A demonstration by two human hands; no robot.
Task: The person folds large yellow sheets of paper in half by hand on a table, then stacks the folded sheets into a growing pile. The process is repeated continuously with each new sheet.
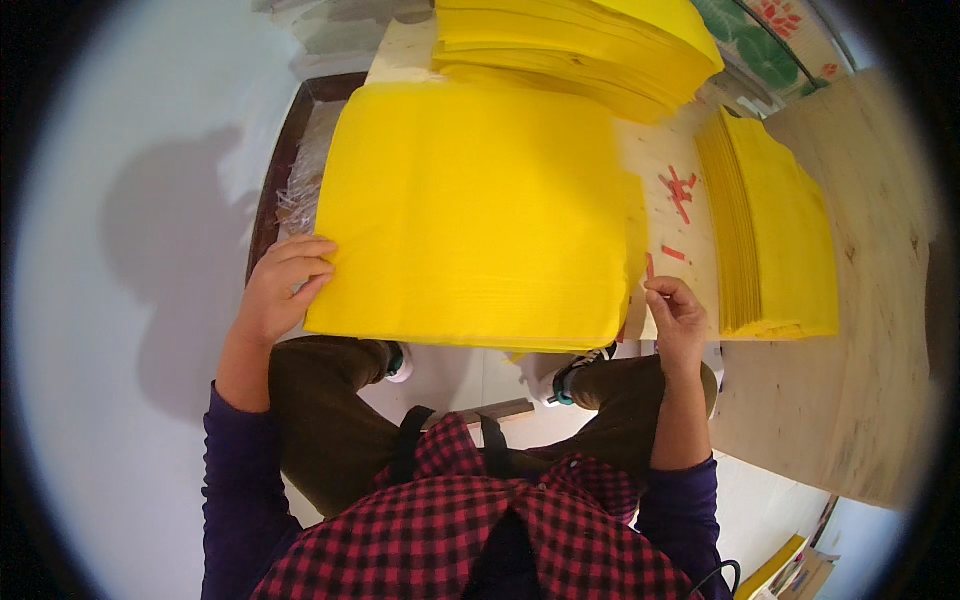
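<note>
A large yellow sheet (470,210), looking like felt or non-woven cloth, lies flat on top of a stack in front of me. My left hand (285,285) is at the sheet's left edge, its fingertips and thumb closed on that edge. Just past the right edge, my right hand (677,315) pinches thumb and forefinger together. A short red strip (650,265) sticks up from those fingertips. More red strips (679,193) lie in a loose pile on the pale wooden board, with a single one (673,254) nearer my right hand.
Behind the sheet rises a thick yellow stack (580,55). Another yellow stack (775,230) leans at the right, beside a broad wooden panel (850,300). Clear plastic wrap (305,185) lies along the dark frame (275,190) at left. My knees are spread below the sheet's front edge.
</note>
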